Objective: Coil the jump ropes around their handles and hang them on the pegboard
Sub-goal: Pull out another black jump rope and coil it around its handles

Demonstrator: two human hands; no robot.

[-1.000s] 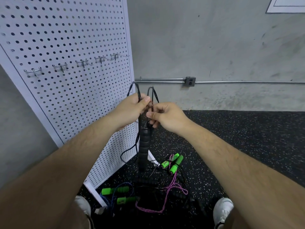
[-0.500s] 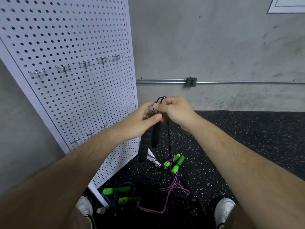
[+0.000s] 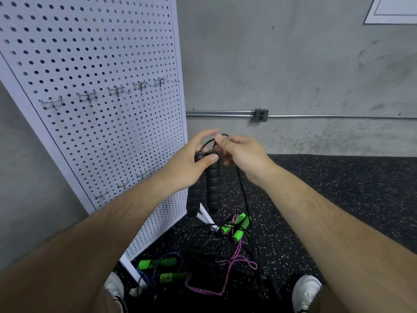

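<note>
- Left hand [image 3: 187,168] gripped the two black handles [image 3: 213,188] side by side at centre frame. The thumb was clamped across their top ends and the index finger was raised above them.
- Right hand [image 3: 246,154] was closed in a pinch on the black cord [image 3: 244,199] just above the handle tops, almost touching the left hand.
- From the pinch, the black cord dropped in a loose line down the right side of the handles to the floor [image 3: 338,199]. No turns of cord showed around the foam grips.
- Judgement: the handles were gathered and winding on this rope was at its very start, or not yet begun.
- Pegboard [image 3: 101,53] filled the upper left of the frame. The upper row of hooks [image 3: 86,96] and the lower row of hooks [image 3: 123,184] carried nothing, so no rope was hung.
- At lower centre on the floor lay a green-handled rope with pink cord [image 3: 239,224] and, further left, a green-handled rope with blue cord [image 3: 155,264], both uncoiled and tangled with dark cord.
- Whether further black ropes lay in that tangle could not be told.
- Remaining, by judgement: wrap the black rope and hang it, then do the same for each floor rope. The task was in its early part.
</note>
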